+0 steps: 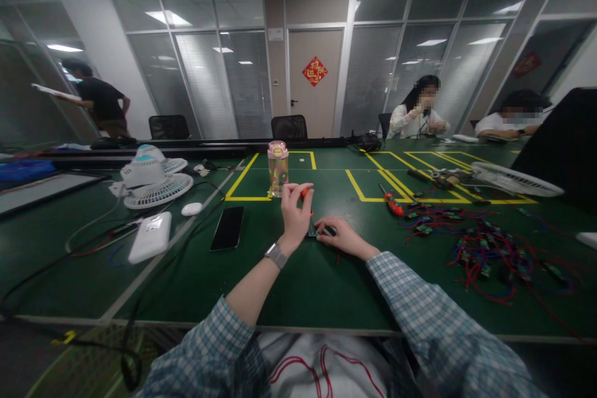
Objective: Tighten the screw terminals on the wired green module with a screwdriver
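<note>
My left hand [296,216], with a watch on its wrist, is closed around an orange-handled screwdriver [306,193]. The tool stands roughly upright, its lower end close to a small green circuit board [312,234] on the table. My right hand [344,238] rests on the table with fingertips pinching the board's right edge. Whether the screwdriver's tip touches the board I cannot make out. Just behind my left hand stands a pink-lidded clear bottle [278,171]. A second screwdriver [393,204], red and black, lies to the right.
Many wired circuit boards [489,249] lie tangled at the right. To the left are a black phone [227,228], a white power bank [150,237], a white case [191,209] and a white fan [156,183]. Yellow tape [354,185] marks the green table. Other people are across the room.
</note>
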Available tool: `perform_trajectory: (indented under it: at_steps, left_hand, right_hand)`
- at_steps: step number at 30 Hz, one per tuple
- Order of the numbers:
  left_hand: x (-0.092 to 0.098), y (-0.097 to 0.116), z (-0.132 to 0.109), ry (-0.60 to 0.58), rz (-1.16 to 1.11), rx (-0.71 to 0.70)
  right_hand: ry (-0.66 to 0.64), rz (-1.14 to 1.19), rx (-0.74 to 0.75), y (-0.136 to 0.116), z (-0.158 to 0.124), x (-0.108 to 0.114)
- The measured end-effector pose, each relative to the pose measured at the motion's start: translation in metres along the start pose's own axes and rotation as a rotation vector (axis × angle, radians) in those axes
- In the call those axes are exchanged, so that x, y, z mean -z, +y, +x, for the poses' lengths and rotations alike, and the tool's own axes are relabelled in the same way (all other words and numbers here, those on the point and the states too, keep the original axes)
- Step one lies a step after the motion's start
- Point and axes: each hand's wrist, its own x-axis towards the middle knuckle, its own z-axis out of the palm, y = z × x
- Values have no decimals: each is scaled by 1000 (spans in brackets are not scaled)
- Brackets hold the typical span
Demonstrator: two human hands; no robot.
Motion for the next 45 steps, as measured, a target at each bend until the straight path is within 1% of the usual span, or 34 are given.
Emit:
perform_trajectory:
  at_steps: [2, 8, 11, 14, 18, 21, 24, 28, 32, 36, 41, 45]
  left_hand:
    - [0, 0, 0, -21, -4, 5]
    - [-2, -3, -2, -104, -131, 55]
    - [-2, -4, -3, -135, -155, 70]
    - [-2, -4, -3, -122, -115, 46]
    - [-2, -2, -1, -53, -17, -15]
    - [-1, -1, -2, -27, 10, -17]
    - [-1, -1, -3, -54, -23, 3]
    - [-2, -4, -4, -123, -173, 78]
    - [-4, -6, -6, -130, -195, 124]
    - [-5, -6, -6, -107, -139, 97]
    - [-1, 0, -2, -85, -29, -13]
    - [0, 2, -1, -105, -16, 12]
  right_hand:
    - [-2, 1, -2, 0, 0, 0]
    - [2, -8, 3, 1, 0, 0]
    - [4, -8, 3, 0, 0, 0]
    - [4, -8, -3, -1, 0, 1]
    - [0, -7, -12, -2, 0, 1]
    - [-5, -4, -10, -1, 0, 0]
    - [-5, -5, -9, -1, 0, 0]
    - [-7, -10, 1, 0, 0, 0]
    - [-6, -11, 10, 0, 0, 0]
    - [-11, -16, 1, -1, 0, 1]
    - [-7, -14, -1, -1, 0, 1]
    - [-10, -5, -2, -1, 0, 1]
